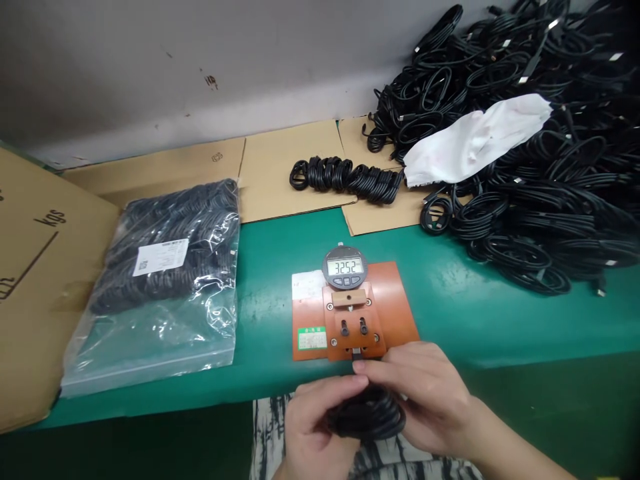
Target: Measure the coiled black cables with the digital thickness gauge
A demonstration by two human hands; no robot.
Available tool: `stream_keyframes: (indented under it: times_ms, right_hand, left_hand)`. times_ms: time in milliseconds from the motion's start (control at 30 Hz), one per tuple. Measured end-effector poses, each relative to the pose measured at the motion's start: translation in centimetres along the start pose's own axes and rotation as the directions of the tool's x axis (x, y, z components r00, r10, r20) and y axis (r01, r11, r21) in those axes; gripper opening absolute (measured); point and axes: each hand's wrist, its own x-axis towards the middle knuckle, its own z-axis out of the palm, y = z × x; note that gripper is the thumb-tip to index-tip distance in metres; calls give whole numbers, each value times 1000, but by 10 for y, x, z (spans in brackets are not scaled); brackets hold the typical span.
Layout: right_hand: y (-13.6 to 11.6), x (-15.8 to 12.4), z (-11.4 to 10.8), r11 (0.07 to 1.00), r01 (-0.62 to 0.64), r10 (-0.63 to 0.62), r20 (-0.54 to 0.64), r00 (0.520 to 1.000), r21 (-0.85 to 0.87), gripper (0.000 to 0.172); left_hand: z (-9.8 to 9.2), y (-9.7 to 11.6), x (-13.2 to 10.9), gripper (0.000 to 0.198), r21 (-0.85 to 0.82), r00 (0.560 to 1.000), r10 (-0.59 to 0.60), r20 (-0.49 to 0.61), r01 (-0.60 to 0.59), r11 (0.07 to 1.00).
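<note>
My left hand is wrapped round a coiled black cable at the table's front edge. With thumb and fingers, my right hand grips the same cable by its plug. The plug's metal end meets the front of an orange measuring fixture; how deep it sits I cannot tell. A round digital gauge at the back of the fixture reads about 3252, its decimal point unclear. The fingers' undersides are hidden by the coil.
Left stand a cardboard box and a clear bag of coiled cables. A row of coils lies on flat cardboard behind the fixture. A large heap of black cables fills the right, a white cloth sleeve on it.
</note>
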Motion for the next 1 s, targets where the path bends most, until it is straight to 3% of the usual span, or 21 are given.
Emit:
stream_keyframes:
  times_ms: [567,700,1000]
  right_hand:
    - [1,-2,3,1000,4,-4,-23,1000,-10,30]
    - [0,1,2,1000,0,-1,-24,1000,-26,30]
    - [-1,3,1,1000,-14,14,-24,1000,-4,37]
  left_hand:
    - [-2,4,6,48,-21,998,-18,62,19,1000]
    - [-1,1,1,37,-55,996,-69,61,72,996]
    - [4,7,3,37,-222,976,-190,107,210,952]
